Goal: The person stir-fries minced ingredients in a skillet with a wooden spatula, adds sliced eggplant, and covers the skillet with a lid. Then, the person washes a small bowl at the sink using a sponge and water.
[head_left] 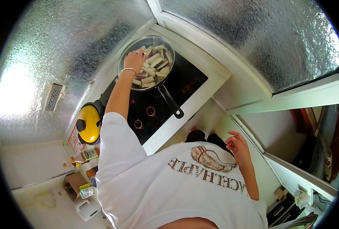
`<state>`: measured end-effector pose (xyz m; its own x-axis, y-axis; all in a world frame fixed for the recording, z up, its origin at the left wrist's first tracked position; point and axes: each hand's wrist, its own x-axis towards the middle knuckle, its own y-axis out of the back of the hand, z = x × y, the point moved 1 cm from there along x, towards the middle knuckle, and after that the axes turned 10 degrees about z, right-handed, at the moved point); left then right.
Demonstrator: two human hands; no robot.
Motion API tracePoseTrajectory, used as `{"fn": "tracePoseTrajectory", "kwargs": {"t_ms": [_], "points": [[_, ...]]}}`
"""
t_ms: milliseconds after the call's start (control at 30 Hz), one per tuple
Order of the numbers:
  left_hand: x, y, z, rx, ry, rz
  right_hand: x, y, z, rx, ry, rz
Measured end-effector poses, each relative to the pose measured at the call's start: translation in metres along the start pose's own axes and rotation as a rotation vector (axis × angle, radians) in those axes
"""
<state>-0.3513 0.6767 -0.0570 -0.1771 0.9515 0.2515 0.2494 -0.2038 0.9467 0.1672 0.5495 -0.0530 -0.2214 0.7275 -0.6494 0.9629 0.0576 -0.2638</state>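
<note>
A round pan (170, 78) with a long black handle sits on the black cooktop, full of pale cut pieces (156, 63), some with dark purple skin. My left hand (135, 61), a bracelet at its wrist, is over the pan's left part with its fingers curled down. What its fingertips grip is hidden; whether a clear lid lies over the pieces I cannot tell. Away from the stove, my right hand (236, 143) hangs beside the white shirt, its fingers loosely bent and apart, holding nothing.
Left of the black cooktop (158, 114) stands a yellow-lidded pot (89, 124). Bottles (90, 154) and a cardboard box (74, 185) are at the lower left. A socket strip (54, 97) is on the foil-covered wall. A white-framed door or panel borders the right.
</note>
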Motion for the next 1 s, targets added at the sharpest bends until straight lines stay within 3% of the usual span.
{"fn": "tracePoseTrajectory", "kwargs": {"t_ms": [600, 700, 767, 800, 867, 933, 1000], "points": [[-0.002, 0.008, -0.002, -0.064, 0.023, -0.073, 0.004, 0.012, 0.005, 0.032, -0.006, 0.018], [-0.008, 0.015, 0.002, -0.057, 0.009, 0.088, 0.015, 0.006, 0.007, -0.146, -0.002, 0.033], [-0.025, 0.053, 0.025, -0.17, -0.019, 0.471, 0.035, -0.006, 0.019, -0.285, 0.03, -0.054], [-0.039, 0.066, 0.038, -0.165, -0.003, 0.474, 0.05, -0.015, 0.026, -0.418, 0.069, -0.138], [-0.081, 0.088, 0.065, -0.589, 0.277, 0.415, 0.078, -0.039, 0.039, -0.51, 0.068, -0.289], [-0.131, 0.075, 0.089, -0.674, 0.346, 0.41, 0.083, -0.082, 0.029, -0.425, 0.091, -0.412], [-0.178, 0.027, 0.11, -1.117, 0.815, 0.133, 0.082, -0.117, 0.014, -0.463, 0.097, -0.443]]}}
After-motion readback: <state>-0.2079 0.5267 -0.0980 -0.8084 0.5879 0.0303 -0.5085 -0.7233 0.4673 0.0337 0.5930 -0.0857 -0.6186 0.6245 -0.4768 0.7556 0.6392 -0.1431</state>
